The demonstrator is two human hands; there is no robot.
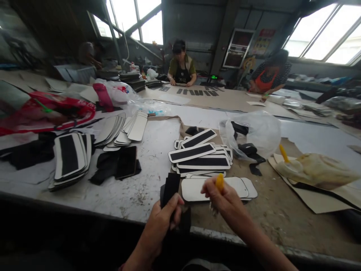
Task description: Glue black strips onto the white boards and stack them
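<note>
Matt black cloth strip (170, 188), smooth white card pieces (197, 188), scuffed tabletop (135, 195).

- The left hand (163, 222) closes its grip on a black strip (170, 188) that stands upright above the fingers.
- The right hand (222, 197), just beside it, pinches a yellow-handled brush (219, 182).
- White pieces (218, 187) lie flat just beyond the right grip.
- A stack of black-and-white pieces (201, 156) sits farther beyond on the grey surface (152, 150).
- A clear bag (254, 133) lies beyond the right grip.
</note>
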